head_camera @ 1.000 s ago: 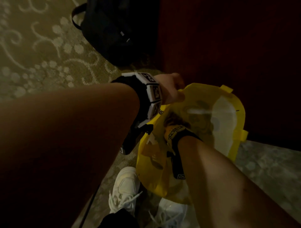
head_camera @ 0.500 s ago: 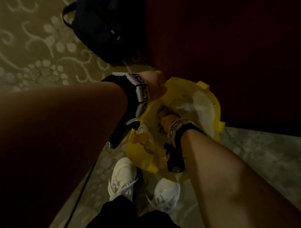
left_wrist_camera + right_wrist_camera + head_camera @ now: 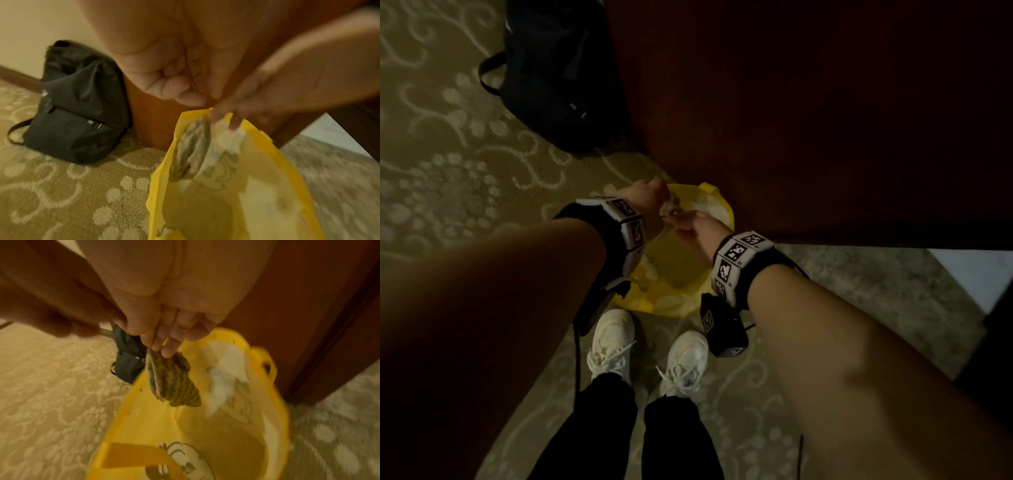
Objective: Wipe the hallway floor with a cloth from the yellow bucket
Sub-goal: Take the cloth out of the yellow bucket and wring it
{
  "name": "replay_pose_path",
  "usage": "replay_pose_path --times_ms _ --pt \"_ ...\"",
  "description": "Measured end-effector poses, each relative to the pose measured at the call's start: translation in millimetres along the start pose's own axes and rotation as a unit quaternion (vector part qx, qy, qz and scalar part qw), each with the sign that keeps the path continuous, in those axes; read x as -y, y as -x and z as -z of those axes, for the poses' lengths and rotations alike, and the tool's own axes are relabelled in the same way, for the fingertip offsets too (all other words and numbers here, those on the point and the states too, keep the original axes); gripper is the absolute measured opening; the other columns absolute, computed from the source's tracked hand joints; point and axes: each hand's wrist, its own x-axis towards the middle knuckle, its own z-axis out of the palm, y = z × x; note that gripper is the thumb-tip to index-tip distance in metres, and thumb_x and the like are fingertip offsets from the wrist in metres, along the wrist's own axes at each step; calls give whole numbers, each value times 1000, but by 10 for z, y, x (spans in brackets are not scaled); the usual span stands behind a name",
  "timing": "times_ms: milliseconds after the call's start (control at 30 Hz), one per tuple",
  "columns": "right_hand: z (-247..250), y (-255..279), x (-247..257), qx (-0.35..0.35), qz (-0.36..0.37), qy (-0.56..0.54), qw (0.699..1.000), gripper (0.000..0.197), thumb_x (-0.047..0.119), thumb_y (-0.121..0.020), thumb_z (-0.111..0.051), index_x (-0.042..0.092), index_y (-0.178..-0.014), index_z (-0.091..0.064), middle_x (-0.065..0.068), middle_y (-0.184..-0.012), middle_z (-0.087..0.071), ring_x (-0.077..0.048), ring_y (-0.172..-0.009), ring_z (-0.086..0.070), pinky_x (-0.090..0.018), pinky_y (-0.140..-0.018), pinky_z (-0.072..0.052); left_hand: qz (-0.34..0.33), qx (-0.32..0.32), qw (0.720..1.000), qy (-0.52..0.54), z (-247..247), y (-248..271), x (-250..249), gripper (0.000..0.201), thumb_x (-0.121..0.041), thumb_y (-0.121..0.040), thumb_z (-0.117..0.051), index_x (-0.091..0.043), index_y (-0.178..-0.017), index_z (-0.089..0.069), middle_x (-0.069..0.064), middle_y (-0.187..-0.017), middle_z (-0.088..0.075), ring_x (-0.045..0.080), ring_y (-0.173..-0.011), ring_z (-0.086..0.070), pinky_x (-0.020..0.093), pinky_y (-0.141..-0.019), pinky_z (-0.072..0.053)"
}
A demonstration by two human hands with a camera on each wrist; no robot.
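The cloth (image 3: pixel 172 381), a small striped green-and-tan rag, is out of the water and hanging above the yellow bucket (image 3: pixel 127 415), pinched at its top edge by the right hand (image 3: pixel 164 331), whose fingertips (image 3: pixel 168 352) close on the fabric. The left hand (image 3: pixel 643 198) is up beside it at the same spot; in the left wrist view its fingers are curled in toward the palm, and in the head view it appears to touch the top of the cloth, but I cannot tell whether it is gripping the cloth or merely closed next to it. The bucket stands on the patterned hallway floor (image 3: pixel 448 178), close against a dark wooden panel (image 3: pixel 808 120), just ahead of the person's white shoes (image 3: pixel 613 342), with a black backpack (image 3: pixel 78 104) resting nearby against the wall. Something pale lies against the bucket's inner wall, too blurred to name. As I judge it, the fetching part is about done: the cloth is lifted clear of the bucket. Everything that matters is left, likely wringing or opening the cloth, bringing it down to the floor, and the wiping itself, of which nothing shows yet.
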Motion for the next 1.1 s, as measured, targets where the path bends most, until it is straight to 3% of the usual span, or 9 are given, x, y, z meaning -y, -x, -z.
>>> replay_pose_path --times_ms 133,200,433,567,633,700,800,967,1100 --pt "164 261 59 -38 68 40 996 36 7 -98 -41 4 -132 -53 -12 -142 -45 -24 -130 -43 -30 -113 -30 -19 41 997 -68 87 96 -191 65 -14 -95 -51 -21 -151 -19 6 -157 -22 29 -143 -27 43 -113 -33" --pt "258 401 100 -39 106 10 994 37 7 -98 -43 2 -133 -51 -7 -141 -44 -16 -128 -43 -23 -114 -25 -8 48 994 -99 105 109 -245 65 -13 -96 -52 -19 -151 -17 7 -158 -21 29 -144 -26 44 -114 -32" --pt "515 804 154 -64 177 19 982 40 11 -99 -42 7 -138 -46 -6 -148 -39 -16 -139 -32 -4 -96 -16 28 0 990 -142 126 107 -289 40 -31 -95 -48 -14 -132 -48 13 -134 -50 35 -122 -51 49 -100 -46" --pt "548 964 209 -108 176 -55 977 37 7 -98 -43 0 -134 -50 -10 -144 -42 -21 -132 -43 -3 -104 -26 33 -80 995 -49 210 379 -398 34 -22 -95 -53 -8 -125 -56 17 -129 -59 35 -117 -58 43 -96 -48" --pt "578 1032 221 -154 135 -102 973 37 9 -99 -41 3 -135 -49 -8 -145 -39 -25 -127 -49 -11 -102 -36 15 -110 994 1 247 558 -454 37 -21 -93 -55 -9 -128 -54 16 -128 -60 34 -117 -58 40 -96 -47" --pt "631 1122 218 -194 74 -118 971 40 12 -100 -39 7 -139 -44 -8 -148 -34 -27 -128 -48 -25 -106 -35 -17 -119 993 18 324 755 -547 38 -23 -93 -53 -11 -129 -52 14 -128 -60 33 -117 -57 39 -95 -46" --pt "692 1392 229 -188 6 -64 980 47 15 -98 -44 11 -144 -38 -11 -150 -29 -29 -133 -41 -31 -109 -34 -62 -123 990 19 478 1053 -715 35 -22 -98 -45 -10 -131 -49 12 -130 -57 31 -117 -55 35 -91 -44" --pt "747 2045 382 -164 20 -76 983 80 24 -80 -71 15 -142 -21 -13 -133 -48 -33 -124 -48 -41 -99 -42 -109 -150 982 -20 831 1724 -976 35 -24 -100 -43 -9 -132 -47 13 -129 -55 31 -116 -54 32 -85 -41" --pt "842 2586 564 -216 19 -47 975 53 25 -89 -60 9 -132 -35 -10 -119 -54 -29 -112 -54 -34 -81 -42 -145 -168 974 -44 1062 2318 -1129 32 -22 -99 -44 -9 -128 -50 10 -124 -57 29 -111 -56 30 -80 -38"
